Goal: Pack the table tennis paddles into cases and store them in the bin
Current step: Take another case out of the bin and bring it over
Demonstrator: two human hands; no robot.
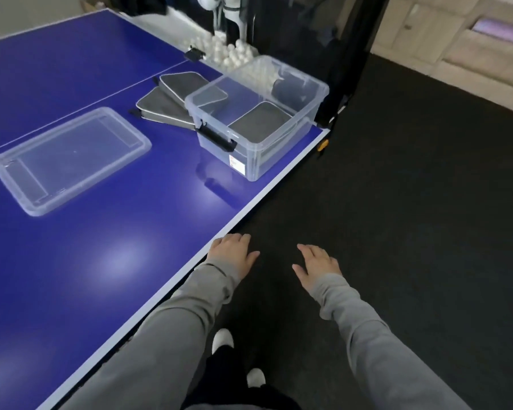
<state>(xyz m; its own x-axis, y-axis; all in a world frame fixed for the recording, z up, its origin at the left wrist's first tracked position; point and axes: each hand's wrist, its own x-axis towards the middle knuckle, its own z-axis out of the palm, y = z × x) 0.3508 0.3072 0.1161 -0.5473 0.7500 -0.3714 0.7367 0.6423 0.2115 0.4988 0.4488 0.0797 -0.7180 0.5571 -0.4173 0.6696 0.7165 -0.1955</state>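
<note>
Hands [274, 258] empty (fingers relaxed); case [259, 118] in bin [282, 149].

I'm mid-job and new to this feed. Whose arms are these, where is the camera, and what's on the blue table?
There is no machine: a person wears a camera on the head, looking forward and down. The left hand rests by the table tennis table edge; the right hand hangs over the dark floor. Both are open and hold nothing. On the table stand a clear bin with grey paddle cases inside, its lid lying apart, and more cases beside the bin. White balls lie beyond it.
</note>
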